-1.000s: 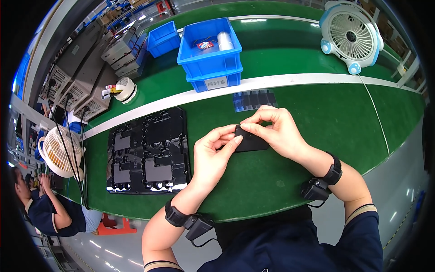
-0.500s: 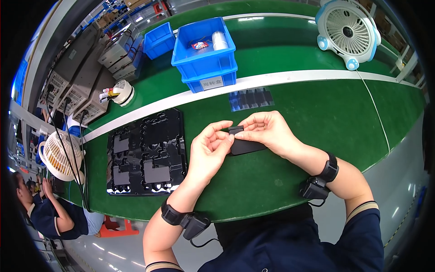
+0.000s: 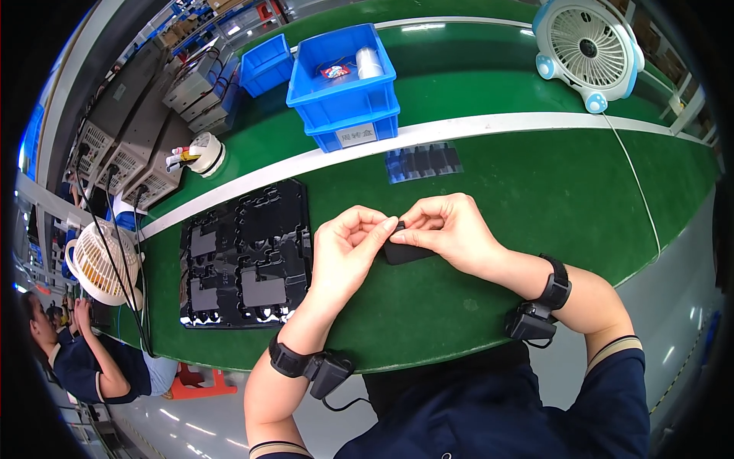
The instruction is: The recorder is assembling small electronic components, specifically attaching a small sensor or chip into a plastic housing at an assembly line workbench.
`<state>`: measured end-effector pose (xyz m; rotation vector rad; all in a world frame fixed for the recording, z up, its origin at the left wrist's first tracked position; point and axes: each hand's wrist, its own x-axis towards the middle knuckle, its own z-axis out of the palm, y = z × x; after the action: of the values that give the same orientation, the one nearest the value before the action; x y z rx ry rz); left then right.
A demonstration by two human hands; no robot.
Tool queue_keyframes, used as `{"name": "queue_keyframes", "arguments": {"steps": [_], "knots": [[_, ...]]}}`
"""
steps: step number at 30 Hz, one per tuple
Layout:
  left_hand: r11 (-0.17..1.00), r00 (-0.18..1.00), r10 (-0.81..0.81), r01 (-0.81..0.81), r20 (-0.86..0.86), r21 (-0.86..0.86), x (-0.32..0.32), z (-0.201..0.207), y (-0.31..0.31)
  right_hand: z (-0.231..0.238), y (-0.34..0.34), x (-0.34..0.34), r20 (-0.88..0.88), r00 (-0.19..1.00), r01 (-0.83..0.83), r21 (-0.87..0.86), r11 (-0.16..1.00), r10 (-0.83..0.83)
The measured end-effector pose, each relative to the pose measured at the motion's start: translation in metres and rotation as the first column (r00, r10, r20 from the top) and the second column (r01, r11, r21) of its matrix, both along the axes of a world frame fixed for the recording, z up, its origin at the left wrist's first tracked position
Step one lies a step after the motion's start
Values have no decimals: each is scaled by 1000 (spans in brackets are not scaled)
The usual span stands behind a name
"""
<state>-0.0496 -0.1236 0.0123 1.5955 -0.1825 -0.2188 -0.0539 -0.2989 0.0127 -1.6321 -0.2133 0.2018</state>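
— Hands first: what did you see of them?

— Both were closed in a pinch on one small black part (image 3: 404, 251), held just above the green bench (image 3: 535, 199). The left hand (image 3: 348, 249) had thumb and forefinger curled tight on its near end; the right hand (image 3: 451, 229) gripped the far end from above, fingers folded over it. Neither hand held anything else.

— How would you judge it done well?

— Keep the piece low over the mat, I'd say, so that if it slipped it wouldn't go far. Press with the fingertips only, evenly from both ends, since a part that thin looked likely to flex.

— And the stuff around it?

— The part seemed matte, dark plastic, flat with rounded corners. Left of the hands lay a black moulded tray (image 3: 245, 260), glossy, with shaped pockets, some holding grey rectangular pieces. Beyond the hands sat a strip of dark parts in clear film (image 3: 423, 162), and behind the white stripe (image 3: 474, 126) a stack of blue plastic bins (image 3: 344, 92). A white and blue fan (image 3: 587, 50) stood at the far right.
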Motion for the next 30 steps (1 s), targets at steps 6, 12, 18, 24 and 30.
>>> {"name": "queue_keyframes", "arguments": {"steps": [6, 12, 18, 24, 30], "knots": [[998, 998, -43, 41, -42, -57, 4, 2, 2, -4, -1, 5, 12, 1000, -28, 64, 998, 28], [978, 973, -6, -42, -230, -206, 0, 10, 5, 2, -3, 9, -13, 999, -29, 210, 977, 32], [972, 981, -4, -42, -195, -231, -4, 9, -1, 5, -3, 6, 90, 996, -19, 222, 975, -2], [977, 991, -6, -22, -132, -214, -10, 10, -6, 3, -9, 12, 54, 997, -74, 254, 964, 63], [974, 993, -17, -10, -119, -225, -9, 5, -7, 9, -15, 12, -133, 987, -52, 295, 954, 95]]}}
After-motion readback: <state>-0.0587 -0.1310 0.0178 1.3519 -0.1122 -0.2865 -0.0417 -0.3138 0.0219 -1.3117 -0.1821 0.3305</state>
